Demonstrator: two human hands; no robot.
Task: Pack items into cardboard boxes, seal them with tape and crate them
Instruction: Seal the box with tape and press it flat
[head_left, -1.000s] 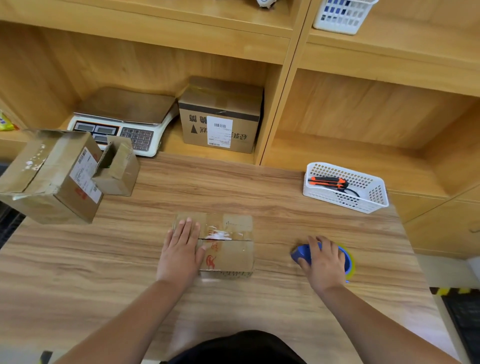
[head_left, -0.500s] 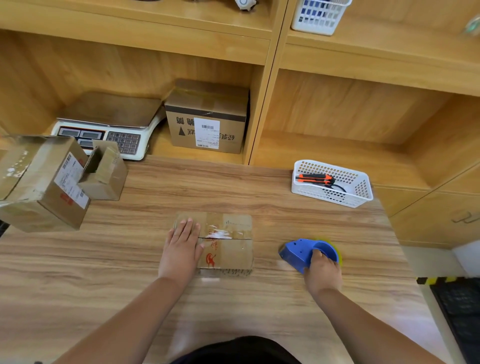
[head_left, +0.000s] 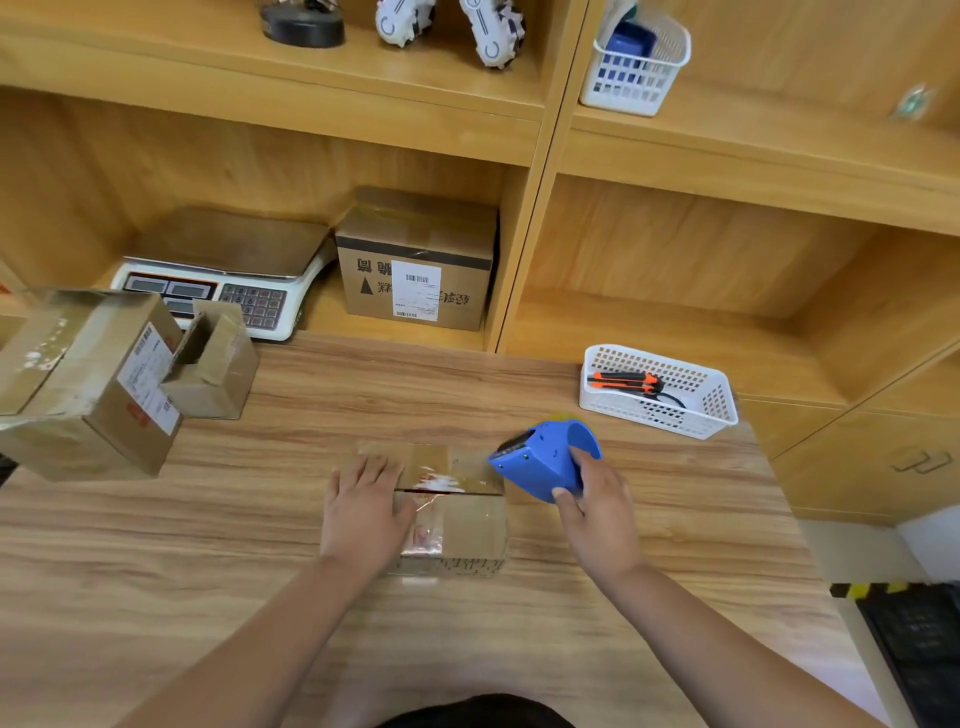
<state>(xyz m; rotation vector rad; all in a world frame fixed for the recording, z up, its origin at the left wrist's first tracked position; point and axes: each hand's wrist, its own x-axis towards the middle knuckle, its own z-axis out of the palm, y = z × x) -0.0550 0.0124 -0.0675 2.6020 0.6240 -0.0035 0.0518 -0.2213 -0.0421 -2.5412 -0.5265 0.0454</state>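
A small closed cardboard box (head_left: 457, 519) lies on the wooden table (head_left: 260, 597) in front of me, its top flaps meeting in a seam with old tape on it. My left hand (head_left: 363, 512) rests flat on the box's left half, fingers straight. My right hand (head_left: 597, 512) grips a blue tape dispenser (head_left: 545, 460) and holds it lifted just above the box's right end, its toothed edge pointing left toward the seam.
A larger cardboard box (head_left: 88, 384) and a small open box (head_left: 215, 361) stand at the table's left. A white basket (head_left: 660, 392) with an orange utility knife (head_left: 623, 382) sits at the back right. A scale (head_left: 223, 270) and a labelled box (head_left: 418, 260) occupy the shelf behind.
My right hand has lifted the blue tape dispenser off the table and carried it left to the box's right end. My left hand has stayed flat on the box.
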